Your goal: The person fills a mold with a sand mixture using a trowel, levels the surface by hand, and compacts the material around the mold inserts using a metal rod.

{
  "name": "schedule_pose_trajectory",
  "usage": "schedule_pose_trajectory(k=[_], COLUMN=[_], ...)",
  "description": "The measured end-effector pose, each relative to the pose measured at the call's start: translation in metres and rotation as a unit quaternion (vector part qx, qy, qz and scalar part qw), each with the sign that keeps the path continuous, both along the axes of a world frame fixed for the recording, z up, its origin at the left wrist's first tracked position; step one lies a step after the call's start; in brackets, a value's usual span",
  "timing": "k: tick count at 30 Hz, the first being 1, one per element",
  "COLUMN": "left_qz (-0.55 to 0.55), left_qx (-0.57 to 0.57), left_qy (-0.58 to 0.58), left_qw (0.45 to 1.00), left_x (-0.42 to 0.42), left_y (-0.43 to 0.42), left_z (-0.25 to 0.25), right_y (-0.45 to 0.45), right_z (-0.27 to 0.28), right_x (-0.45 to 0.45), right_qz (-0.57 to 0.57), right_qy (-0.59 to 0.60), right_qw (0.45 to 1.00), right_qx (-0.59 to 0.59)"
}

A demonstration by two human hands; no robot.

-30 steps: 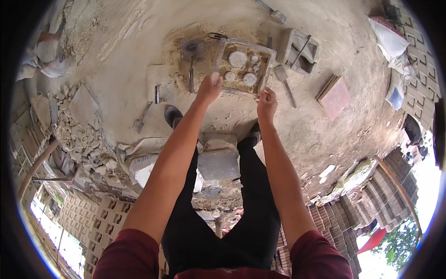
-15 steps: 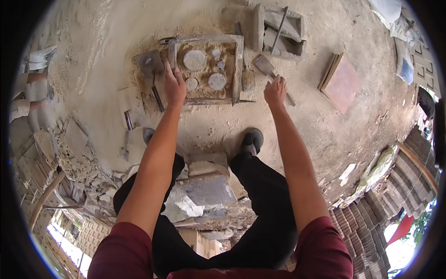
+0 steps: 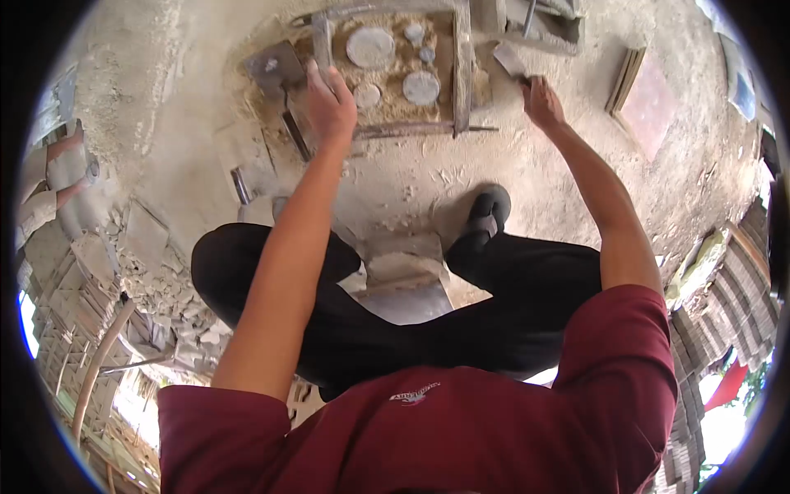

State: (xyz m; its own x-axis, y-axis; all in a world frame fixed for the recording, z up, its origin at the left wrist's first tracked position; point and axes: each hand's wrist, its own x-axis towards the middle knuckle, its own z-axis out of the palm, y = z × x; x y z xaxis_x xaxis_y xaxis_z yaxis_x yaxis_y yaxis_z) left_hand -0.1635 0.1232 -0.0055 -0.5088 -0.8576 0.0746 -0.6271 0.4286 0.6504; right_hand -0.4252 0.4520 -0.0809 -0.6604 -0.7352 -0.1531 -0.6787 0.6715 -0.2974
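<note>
Right hand (image 3: pixel 544 103) has its fingers curled narrow around the handle of a grey flat-bladed metal trowel (image 3: pixel 509 60); trowel's long axis slants up-left from the fingers, blade leading; it sits just right of a grey square frame (image 3: pixel 462 70) on the dusty floor (image 3: pixel 411 169); left hand (image 3: pixel 332 105) is nearer the frame, at its left rail, thumb and fingers parted (can't tell if they grip it); inside, pale round discs (image 3: pixel 370 48) sit in tan sand; dark square metal plate tool (image 3: pixel 276 67) lies left.
</note>
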Motion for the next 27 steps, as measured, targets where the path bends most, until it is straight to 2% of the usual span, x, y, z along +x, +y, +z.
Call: schedule_pose_trajectory(k=[2, 4, 8, 11, 13, 14, 16, 18, 20, 22, 24, 26, 27], left_qz=[0.016, 0.017, 0.051, 0.039, 0.049, 0.051, 0.036, 0.043, 0.108, 0.098, 0.089, 0.06, 0.073], left_qx=[-0.022, 0.086, 0.093, 0.133, 0.207, 0.21, 0.203, 0.179, 0.157, 0.163, 0.161, 0.228, 0.234], left_qy=[0.021, 0.012, 0.017, 0.064, 0.057, 0.059, 0.014, 0.057, 0.06, 0.067, 0.081, 0.089, 0.092], left_qw=[0.999, 0.996, 0.994, 0.988, 0.976, 0.975, 0.978, 0.981, 0.98, 0.979, 0.98, 0.968, 0.965], left_x=[0.001, 0.002, 0.008, 0.005, -0.001, -0.001, 0.001, 0.002, -0.003, 0.001, 0.005, 0.007, 0.014], left_y=[-0.002, -0.001, -0.004, -0.006, -0.008, -0.009, -0.012, -0.008, -0.009, -0.008, -0.015, -0.019, -0.015], left_z=[-0.004, -0.003, -0.007, 0.001, 0.012, 0.014, 0.013, 0.0, -0.019, -0.013, -0.009, -0.012, -0.012], right_y=[-0.014, -0.016, -0.019, -0.028, -0.032, -0.043, -0.07, -0.099, -0.135, -0.17, -0.196, -0.205, -0.212], right_z=[0.019, 0.031, 0.074, 0.118, 0.141, 0.157, 0.188, 0.211, 0.24, 0.264, 0.263, 0.256, 0.253], right_x=[-0.004, -0.003, 0.007, 0.017, 0.03, 0.035, 0.041, 0.045, 0.048, 0.064, 0.101, 0.111, 0.122], right_qz=[0.014, -0.001, 0.052, 0.009, 0.021, 0.013, -0.012, -0.042, -0.069, -0.146, -0.158, -0.154, -0.14], right_qy=[-0.044, -0.065, -0.063, -0.074, -0.056, -0.046, -0.104, -0.137, -0.171, -0.432, -0.524, -0.55, -0.566], right_qw=[0.997, 0.996, 0.989, 0.99, 0.989, 0.99, 0.984, 0.981, 0.977, 0.89, 0.832, 0.812, 0.806], right_qx=[-0.064, -0.057, -0.12, -0.121, -0.137, -0.129, -0.146, -0.13, -0.107, -0.03, -0.091, -0.122, -0.102])
